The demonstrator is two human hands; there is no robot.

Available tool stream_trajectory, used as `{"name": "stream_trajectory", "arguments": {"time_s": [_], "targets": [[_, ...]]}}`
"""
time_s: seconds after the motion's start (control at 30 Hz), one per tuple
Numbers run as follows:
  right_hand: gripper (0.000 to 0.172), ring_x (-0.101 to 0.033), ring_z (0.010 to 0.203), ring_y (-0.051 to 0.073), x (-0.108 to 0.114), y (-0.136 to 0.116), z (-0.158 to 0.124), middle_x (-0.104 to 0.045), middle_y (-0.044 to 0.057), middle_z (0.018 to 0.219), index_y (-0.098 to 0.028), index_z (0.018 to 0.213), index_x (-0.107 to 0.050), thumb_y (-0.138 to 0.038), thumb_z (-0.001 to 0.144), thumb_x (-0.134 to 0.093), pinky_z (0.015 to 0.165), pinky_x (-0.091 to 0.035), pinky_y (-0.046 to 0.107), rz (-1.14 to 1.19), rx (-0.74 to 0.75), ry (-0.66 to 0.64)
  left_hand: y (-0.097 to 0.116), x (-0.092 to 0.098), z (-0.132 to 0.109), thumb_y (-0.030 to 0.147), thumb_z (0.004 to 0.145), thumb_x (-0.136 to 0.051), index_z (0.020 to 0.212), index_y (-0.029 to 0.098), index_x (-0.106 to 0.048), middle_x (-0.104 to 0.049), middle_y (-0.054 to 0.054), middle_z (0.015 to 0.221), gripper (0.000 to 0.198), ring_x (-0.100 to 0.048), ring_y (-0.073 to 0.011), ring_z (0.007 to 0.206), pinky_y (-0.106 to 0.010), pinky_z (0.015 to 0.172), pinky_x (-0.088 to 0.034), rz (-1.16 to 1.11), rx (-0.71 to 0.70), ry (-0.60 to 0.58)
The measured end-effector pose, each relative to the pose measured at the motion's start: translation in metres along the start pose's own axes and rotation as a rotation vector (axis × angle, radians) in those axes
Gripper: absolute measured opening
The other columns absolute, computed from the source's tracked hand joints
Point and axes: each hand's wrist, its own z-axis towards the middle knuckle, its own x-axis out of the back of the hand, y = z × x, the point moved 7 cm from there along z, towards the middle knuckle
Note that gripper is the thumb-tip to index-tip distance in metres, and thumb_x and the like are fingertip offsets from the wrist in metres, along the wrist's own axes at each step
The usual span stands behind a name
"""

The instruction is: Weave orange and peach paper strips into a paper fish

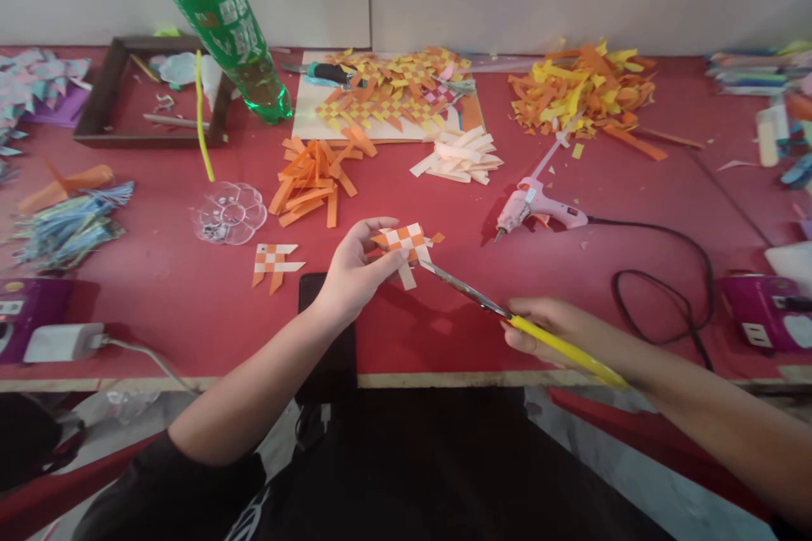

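Note:
My left hand [359, 266] pinches a small orange-and-white woven paper fish [406, 242] above the red table. My right hand [549, 328] grips yellow-handled scissors [482, 300], whose blades point left and reach the lower right edge of the woven paper. An orange paper scrap [436, 237] shows just right of the weave. A similar woven fish [274, 264] with an eye lies flat to the left of my left hand. Beyond my hands lie a pile of orange strips [317, 177] and a pile of pale strips [458, 155].
A pink glue gun [538, 207] with a black cord lies at right. A green bottle [222, 25] stands tilted in view near a wooden frame [89, 122]. A clear flower-shaped tray [232, 214], yellow-orange scraps [577, 93] and a black phone [326, 355] are on the table [431, 338].

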Motion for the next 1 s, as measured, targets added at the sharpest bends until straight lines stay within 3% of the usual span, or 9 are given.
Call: {"name": "stream_trajectory", "arguments": {"time_s": [0.3,1.0], "targets": [[0.049,-0.028,0.056,0.008,0.0018,0.0044,0.0026,-0.032,-0.007,0.064,-0.020,0.073,-0.044,-0.062,0.075,-0.068,0.051,-0.020,0.024,-0.032,-0.016,-0.082,-0.0012,0.0003,0.0002,0.023,0.076,-0.077,0.109,0.019,-0.057,-0.067,-0.001,0.085,0.038,-0.074,-0.0185,0.072,-0.031,0.068,-0.063,0.000,0.007,-0.006],[0.053,-0.025,0.043,0.005,0.0006,0.0059,0.0016,-0.026,-0.010,0.055,-0.022,0.070,-0.040,-0.069,0.073,-0.065,0.040,-0.017,0.021,-0.015,-0.035,-0.057,-0.0016,0.0008,0.0005,0.023,0.076,-0.077,0.108,0.019,-0.057,-0.067,-0.002,0.084,0.038,-0.074,-0.0205,0.075,-0.031,0.065,-0.062,-0.005,0.011,-0.004]]}}
